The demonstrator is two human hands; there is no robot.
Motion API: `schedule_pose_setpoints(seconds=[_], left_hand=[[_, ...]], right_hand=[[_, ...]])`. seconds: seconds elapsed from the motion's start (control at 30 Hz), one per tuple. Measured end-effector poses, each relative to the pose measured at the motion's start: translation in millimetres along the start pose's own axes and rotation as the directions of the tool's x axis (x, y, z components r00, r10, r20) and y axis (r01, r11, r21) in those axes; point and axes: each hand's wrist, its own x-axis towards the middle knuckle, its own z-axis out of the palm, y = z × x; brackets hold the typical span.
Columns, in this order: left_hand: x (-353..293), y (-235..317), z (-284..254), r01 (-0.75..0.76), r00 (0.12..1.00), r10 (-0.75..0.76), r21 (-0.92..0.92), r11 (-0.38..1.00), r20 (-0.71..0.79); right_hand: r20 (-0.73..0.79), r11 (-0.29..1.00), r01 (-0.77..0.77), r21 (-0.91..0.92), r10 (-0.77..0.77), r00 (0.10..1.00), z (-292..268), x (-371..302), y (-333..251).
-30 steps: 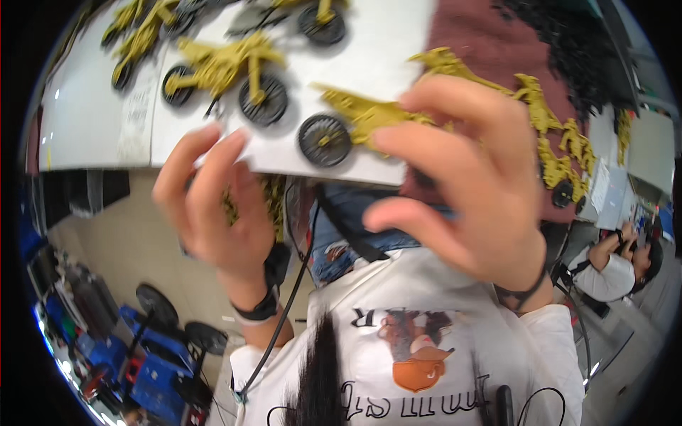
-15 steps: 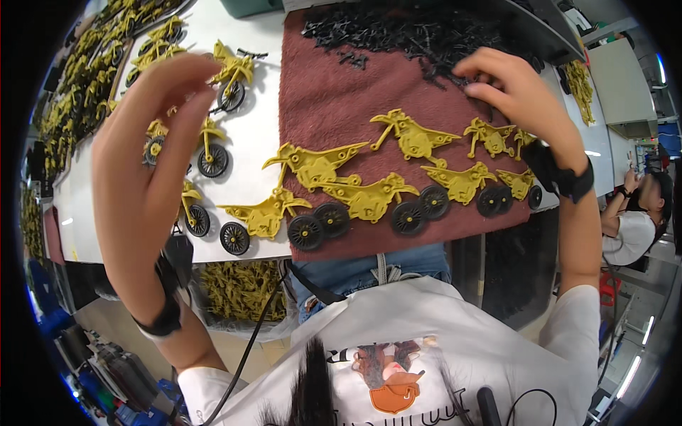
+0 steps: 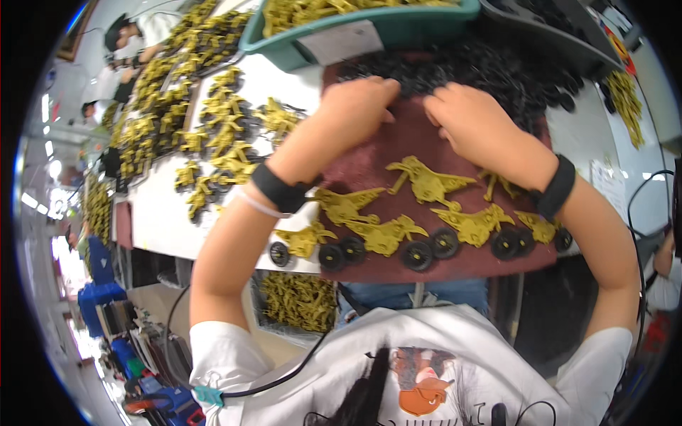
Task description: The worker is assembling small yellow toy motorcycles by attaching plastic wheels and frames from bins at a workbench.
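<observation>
My left hand [image 3: 359,106] and my right hand [image 3: 469,117] are a short way apart at the near edge of a pile of small black plastic parts [image 3: 490,67]. The fingers of both hands are curled inward; what they hold, if anything, is hidden. Toward me on a dark red cloth [image 3: 376,153] lie two rows of yellow toy motorcycle bodies [image 3: 430,183]. Black spoked wheels [image 3: 417,255] sit beside the nearer row. My right wrist partly covers one body in the farther row.
A teal bin [image 3: 288,53] of yellow parts stands beyond the pile, beside a dark grey tray [image 3: 561,32]. Yellow toy motorcycles [image 3: 227,106] crowd the white table on the left. Below the table edge is a container of yellow parts [image 3: 298,302].
My left hand has gone from above the white table to the black pile, close to my right hand. The view has shifted, bringing the teal bin's yellow parts into sight.
</observation>
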Motion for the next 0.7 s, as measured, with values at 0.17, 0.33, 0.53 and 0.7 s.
schedule_pose_setpoints(seconds=[0.17,0.33,0.53,0.7], left_hand=[[-7,1,-3,-0.100,0.989,0.099,0.004,0.995,-0.111],[-36,40,-56,0.135,0.986,-0.146,-0.128,0.983,-0.086],[-123,84,-78,0.181,0.949,-0.309,-0.704,0.687,-0.057],[-173,118,-57,0.290,0.910,-0.406,-0.822,0.491,0.079]], right_hand=[[0.108,0.945,-0.167,0.280,0.142,0.984,-14,-5,-9],[0.043,0.877,-0.174,0.447,0.173,0.984,-43,-19,-12],[0.225,0.510,-0.526,0.681,0.538,0.813,-77,-56,-43],[0.338,0.370,-0.631,0.682,0.606,0.720,-56,-84,-70]])
